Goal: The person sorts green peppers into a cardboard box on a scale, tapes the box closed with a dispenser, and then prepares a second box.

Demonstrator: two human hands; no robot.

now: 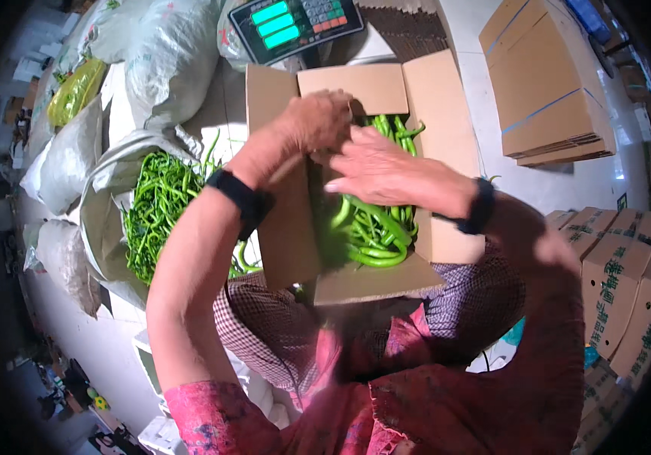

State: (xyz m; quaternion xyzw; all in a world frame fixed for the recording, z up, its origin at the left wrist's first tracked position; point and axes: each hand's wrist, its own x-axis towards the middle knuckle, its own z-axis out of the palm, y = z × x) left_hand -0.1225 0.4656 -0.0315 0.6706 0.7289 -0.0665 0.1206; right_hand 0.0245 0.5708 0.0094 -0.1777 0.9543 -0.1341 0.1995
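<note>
An open cardboard box (284, 243) with its flaps spread stands in front of me, holding long green chili peppers (378, 235). My left hand (324, 120) is over the box's far left part, bent downward; its fingertips are hidden and a little smeared. Right beside it, my right hand (375, 168) reaches across the peppers from the right with its palm down. Its thumb stands apart from the other fingers, which lie stretched toward the left hand. No pepper shows clearly in either hand. Each wrist wears a black band.
A white sack (105, 205) at the left is open, full of green peppers (160, 205). More stuffed sacks (170, 61) lie behind it. A scale display (295, 26) stands beyond the box. Flattened cartons (545, 83) are stacked far right, with printed boxes (614, 280) nearer.
</note>
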